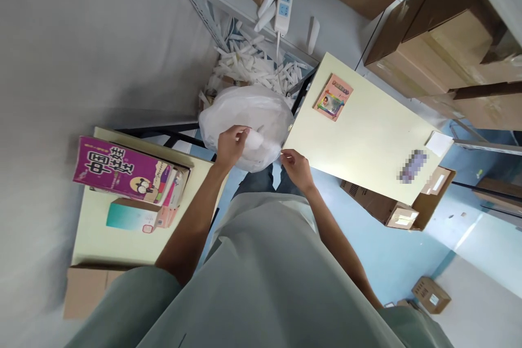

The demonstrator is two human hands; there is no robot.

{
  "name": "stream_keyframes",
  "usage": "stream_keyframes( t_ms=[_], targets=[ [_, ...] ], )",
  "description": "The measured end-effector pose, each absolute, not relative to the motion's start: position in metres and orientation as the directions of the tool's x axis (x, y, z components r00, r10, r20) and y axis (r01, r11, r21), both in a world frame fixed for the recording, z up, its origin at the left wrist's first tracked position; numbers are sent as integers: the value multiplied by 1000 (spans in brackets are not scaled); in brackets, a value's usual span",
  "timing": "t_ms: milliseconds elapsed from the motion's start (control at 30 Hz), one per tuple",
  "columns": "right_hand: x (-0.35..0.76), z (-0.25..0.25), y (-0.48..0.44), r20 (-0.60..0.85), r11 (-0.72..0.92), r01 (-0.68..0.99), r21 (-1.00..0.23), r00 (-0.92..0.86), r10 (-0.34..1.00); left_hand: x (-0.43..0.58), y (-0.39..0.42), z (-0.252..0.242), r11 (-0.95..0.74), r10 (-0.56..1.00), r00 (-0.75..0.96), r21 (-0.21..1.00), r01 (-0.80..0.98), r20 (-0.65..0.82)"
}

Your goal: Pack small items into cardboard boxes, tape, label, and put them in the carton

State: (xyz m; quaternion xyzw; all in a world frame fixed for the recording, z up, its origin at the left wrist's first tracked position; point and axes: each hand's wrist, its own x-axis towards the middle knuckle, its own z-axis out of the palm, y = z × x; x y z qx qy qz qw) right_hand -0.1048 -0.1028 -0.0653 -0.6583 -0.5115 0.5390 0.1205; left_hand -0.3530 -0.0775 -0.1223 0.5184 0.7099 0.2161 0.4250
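Observation:
A white translucent plastic bag (220, 111) bulges in front of my legs, between two pale yellow tabletops. Over the bag, my left hand (231, 148) has its fingers closed on a small white piece (254, 140), thin like paper or film; its exact kind is unclear. My right hand (297, 169) is at the bag's right edge, beside the corner of the right tabletop (367, 136). Its thumb and fingers are pinched together where the bag's rim ends. The bag's contents are hardly visible through the plastic.
White scraps (261, 60) are heaped behind the bag. A power strip (285, 2) lies on the grey shelf (342, 27) among cardboard boxes (444, 54). A purple book (118, 168) and a teal box (131, 216) rest on the left tabletop (110, 247). The right one bears a pink booklet (333, 97).

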Motion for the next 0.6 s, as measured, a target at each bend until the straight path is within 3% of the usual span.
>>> stream_keyframes(
  t_ms=[133,500,600],
  targets=[
    [-118,-60,-94,-575,-410,564,-717,-145,806,-363,-79,-102,439,896,-147,783,440,-419],
    [-135,-69,-88,-578,-362,601,-713,-212,788,-360,-55,-91,459,888,-282,721,519,-363],
    [-131,-67,-90,-594,-368,611,-701,-215,775,-362,-2,-94,508,848,-361,787,350,-387]
  ],
)
